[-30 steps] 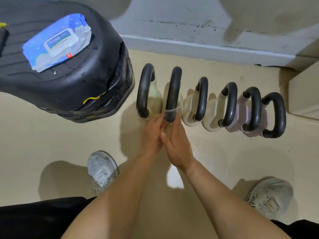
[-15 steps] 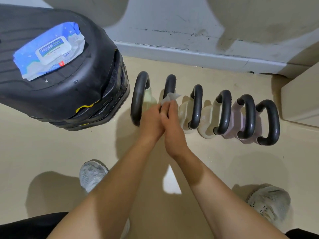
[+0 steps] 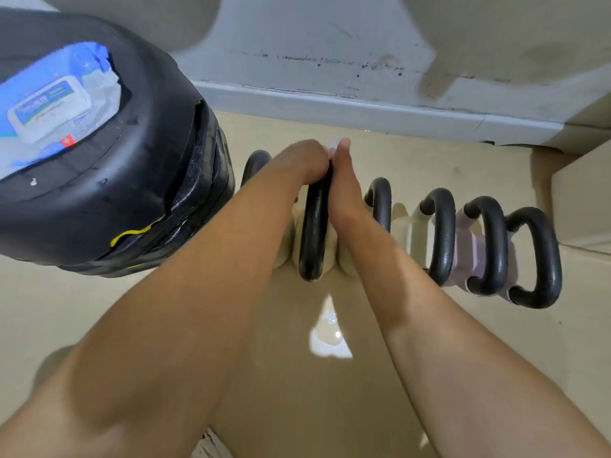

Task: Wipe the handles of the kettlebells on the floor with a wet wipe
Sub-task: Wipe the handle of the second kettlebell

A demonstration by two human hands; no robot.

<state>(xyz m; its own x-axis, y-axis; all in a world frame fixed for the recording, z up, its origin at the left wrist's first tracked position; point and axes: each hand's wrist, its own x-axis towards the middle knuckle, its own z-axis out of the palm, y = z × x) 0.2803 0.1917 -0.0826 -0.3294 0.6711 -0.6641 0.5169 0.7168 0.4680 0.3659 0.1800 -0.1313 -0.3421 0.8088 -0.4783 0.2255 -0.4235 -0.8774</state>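
Left hand [image 3: 302, 161] and right hand [image 3: 344, 183] clamp their grip on the wipe [image 3: 333, 145] at the far end of the second kettlebell handle [image 3: 314, 233] on the floor [image 3: 413, 160], its arch running back toward the person

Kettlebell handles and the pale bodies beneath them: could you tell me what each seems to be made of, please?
Kettlebell handles: probably metal under a black coating; semi-gloss and faintly pebbled, with bright highlights along the curves. Cream bodies: smooth, even colour with a soft sheen, suggesting a vinyl or plastic coat; the core is hidden. Pink body: same look.
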